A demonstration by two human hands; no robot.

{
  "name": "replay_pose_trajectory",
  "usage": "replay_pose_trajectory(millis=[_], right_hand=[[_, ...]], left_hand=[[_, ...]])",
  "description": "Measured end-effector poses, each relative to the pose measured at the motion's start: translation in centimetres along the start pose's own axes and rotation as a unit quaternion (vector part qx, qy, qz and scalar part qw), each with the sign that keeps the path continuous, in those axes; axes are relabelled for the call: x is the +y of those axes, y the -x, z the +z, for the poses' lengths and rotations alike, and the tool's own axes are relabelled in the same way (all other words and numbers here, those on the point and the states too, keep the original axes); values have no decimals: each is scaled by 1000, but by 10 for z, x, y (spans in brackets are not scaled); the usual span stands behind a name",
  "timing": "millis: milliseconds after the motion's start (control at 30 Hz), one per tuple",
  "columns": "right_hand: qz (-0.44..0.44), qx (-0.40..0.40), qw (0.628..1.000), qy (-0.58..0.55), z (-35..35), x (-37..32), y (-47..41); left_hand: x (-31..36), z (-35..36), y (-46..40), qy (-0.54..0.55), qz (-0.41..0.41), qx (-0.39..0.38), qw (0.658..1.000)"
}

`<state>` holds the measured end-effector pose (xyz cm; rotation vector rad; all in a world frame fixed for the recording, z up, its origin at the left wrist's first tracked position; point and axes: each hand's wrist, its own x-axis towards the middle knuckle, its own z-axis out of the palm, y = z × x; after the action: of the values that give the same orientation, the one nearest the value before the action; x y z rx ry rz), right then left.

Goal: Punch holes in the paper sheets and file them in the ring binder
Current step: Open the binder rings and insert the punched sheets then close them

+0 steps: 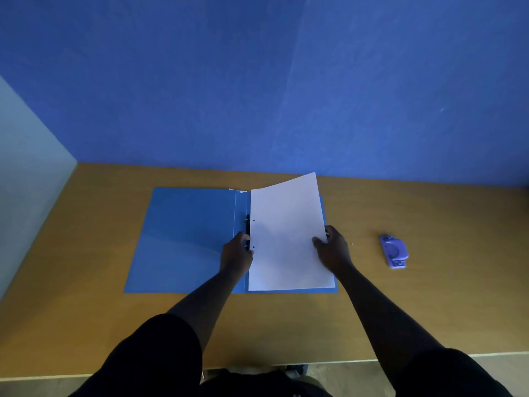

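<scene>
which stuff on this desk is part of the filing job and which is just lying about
In use: paper sheet, open blue binder, black binder clip, left hand, right hand.
Lying about: hole punch, apart on the desk.

A blue binder [183,239] with a black clip [248,224], plain white paper [286,239], a lilac punch [394,251], an ochre bench [429,296], blue wall [257,81].

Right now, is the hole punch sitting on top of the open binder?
No, the hole punch lies on the bare table, well to the right of the open binder.
</scene>
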<state>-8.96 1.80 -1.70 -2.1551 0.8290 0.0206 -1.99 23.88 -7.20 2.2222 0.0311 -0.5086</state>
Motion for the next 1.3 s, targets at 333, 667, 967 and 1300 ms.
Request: replay_pose_trajectory(millis=[333,667,967,1300], right_hand=[[-5,5,1000,11,-5,-6,-1],[1,-4,1000,15,-7,0,-6],[-10,-12,1000,6,-3,-2,-12],[7,-18,1000,-3,0,-1,-20]], left_hand=[[-5,5,-7,-14,34,-27,999],[-1,10,-7,-45,37,-40,997],[13,5,-6,-140,56,-10,989],[20,6,-37,-372,152,-25,916]])
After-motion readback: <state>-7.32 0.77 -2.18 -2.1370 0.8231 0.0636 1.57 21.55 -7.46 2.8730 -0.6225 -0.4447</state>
